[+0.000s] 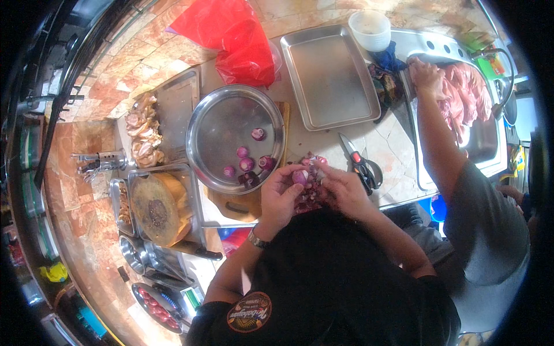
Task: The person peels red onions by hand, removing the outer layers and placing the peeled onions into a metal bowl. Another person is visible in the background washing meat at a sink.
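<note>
My left hand [279, 197], a watch on its wrist, grips a purple shallot or small red onion [300, 177] between thumb and fingers. Close beside it, my right hand [346, 190] is motion-blurred, its fingers bent towards the onion. Whether those fingers pinch anything is unclear. Below both hands lies a heap of onion skins and scraps [309, 199], partly hidden by the hands. To the left, a round metal tray [225, 125] holds several onions [246, 164], some pale where peeled. The tray rests over a wooden cutting board [231, 205].
Red-handled kitchen scissors [361, 162] lie right of my hands. Behind stand a rectangular metal pan [337, 78], a white tub [370, 31] and a red plastic bag [244, 47]. At right, another person's arm [441, 125] reaches over raw meat [465, 93] in the sink. A round chopping block [158, 209] sits left.
</note>
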The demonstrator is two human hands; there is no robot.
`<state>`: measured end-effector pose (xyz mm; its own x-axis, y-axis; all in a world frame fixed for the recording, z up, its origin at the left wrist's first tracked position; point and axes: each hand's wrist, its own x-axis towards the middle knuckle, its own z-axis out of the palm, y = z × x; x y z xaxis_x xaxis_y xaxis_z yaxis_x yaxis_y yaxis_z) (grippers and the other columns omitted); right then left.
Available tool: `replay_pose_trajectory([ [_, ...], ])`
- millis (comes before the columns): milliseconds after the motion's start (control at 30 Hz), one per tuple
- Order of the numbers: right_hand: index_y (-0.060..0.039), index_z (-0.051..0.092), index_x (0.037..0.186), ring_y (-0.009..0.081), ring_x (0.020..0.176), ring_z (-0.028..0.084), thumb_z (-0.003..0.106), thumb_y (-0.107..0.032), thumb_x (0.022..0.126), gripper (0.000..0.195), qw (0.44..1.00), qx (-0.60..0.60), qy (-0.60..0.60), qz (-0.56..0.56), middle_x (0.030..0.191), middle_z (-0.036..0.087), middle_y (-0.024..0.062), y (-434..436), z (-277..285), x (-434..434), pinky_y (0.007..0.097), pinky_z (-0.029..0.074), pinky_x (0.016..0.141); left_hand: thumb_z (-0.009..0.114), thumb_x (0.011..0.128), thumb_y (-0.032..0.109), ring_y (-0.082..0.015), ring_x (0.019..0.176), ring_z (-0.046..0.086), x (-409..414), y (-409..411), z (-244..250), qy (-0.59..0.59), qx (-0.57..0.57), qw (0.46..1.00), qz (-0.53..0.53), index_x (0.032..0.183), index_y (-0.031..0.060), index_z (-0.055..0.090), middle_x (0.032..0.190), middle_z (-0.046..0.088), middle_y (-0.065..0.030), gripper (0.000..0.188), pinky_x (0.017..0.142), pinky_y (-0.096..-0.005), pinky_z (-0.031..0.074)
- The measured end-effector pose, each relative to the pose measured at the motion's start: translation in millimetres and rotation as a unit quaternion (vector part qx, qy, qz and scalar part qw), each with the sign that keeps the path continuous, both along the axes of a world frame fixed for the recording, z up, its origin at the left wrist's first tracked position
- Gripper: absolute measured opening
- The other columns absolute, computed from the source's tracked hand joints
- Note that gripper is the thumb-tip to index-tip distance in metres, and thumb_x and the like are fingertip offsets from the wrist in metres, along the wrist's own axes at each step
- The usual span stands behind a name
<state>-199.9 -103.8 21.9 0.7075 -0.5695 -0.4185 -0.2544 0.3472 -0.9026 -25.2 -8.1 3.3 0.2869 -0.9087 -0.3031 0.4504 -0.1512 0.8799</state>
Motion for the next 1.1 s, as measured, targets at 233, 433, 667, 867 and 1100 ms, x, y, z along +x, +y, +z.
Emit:
replay_pose_trajectory([
  [233,-0.012,0.043,0.149,0.0089,0.068,0.056,0.048,-0.009,0.097,0.053,0.992,0.096,-0.053,0.056,0.079,0.063,0.0032,-10.1,16.2,6.5,0.0244,0.047,0.064,0.061,0.088,-0.012,-0.018,0.106,0.062,3.6,2.6,-0.4,0.061,-0.031,0.997,0.04,0.119,0.0002,0.053,0.115,0.062,-0.0115,0.035,0.094,-0.0316,0.052],
  [433,-0.0092,0.036,0.152,0.0095,0.066,0.055,0.044,-0.003,0.098,0.055,0.989,-0.104,-0.062,0.086,0.077,0.06,0.004,-1.0,13.9,19.9,0.0239,0.047,0.062,0.063,0.086,-0.012,-0.0185,0.106,0.062,7.3,2.6,-5.2,0.047,-0.045,0.997,0.052,0.117,0.0015,0.051,0.114,0.06,-0.0105,0.035,0.091,-0.0324,0.054],
  [667,-0.0087,0.041,0.149,0.0183,0.093,0.065,0.049,-0.005,0.096,0.054,0.993,-0.09,-0.004,0.074,0.111,0.068,0.0215,0.4,28.9,14.2,0.0331,0.052,0.086,0.063,0.084,-0.013,-0.0183,0.107,0.061,7.6,2.8,-2.7,0.008,0.011,0.999,0.035,0.116,0.0009,0.052,0.115,0.059,-0.0103,0.036,0.093,-0.0324,0.053],
  [867,-0.0121,0.036,0.153,0.0101,0.064,0.053,0.046,-0.004,0.098,0.057,0.974,-0.212,-0.036,0.07,0.075,0.059,0.0042,3.7,11.7,10.4,0.025,0.047,0.063,0.064,0.083,-0.014,-0.0184,0.108,0.061,4.4,2.2,0.7,0.005,-0.029,0.999,0.034,0.115,0.0006,0.052,0.116,0.058,-0.0106,0.037,0.095,-0.0331,0.053],
  [1100,-0.0116,0.045,0.147,0.012,0.072,0.059,0.049,-0.003,0.097,0.052,0.988,-0.135,-0.01,0.076,0.081,0.063,0.009,4.8,21.1,13.3,0.0276,0.05,0.07,0.065,0.082,-0.014,-0.0177,0.105,0.062,5.1,7.0,-2.8,0.003,-0.032,0.999,0.04,0.117,0.0007,0.052,0.114,0.061,-0.0101,0.04,0.093,-0.0327,0.053],
])
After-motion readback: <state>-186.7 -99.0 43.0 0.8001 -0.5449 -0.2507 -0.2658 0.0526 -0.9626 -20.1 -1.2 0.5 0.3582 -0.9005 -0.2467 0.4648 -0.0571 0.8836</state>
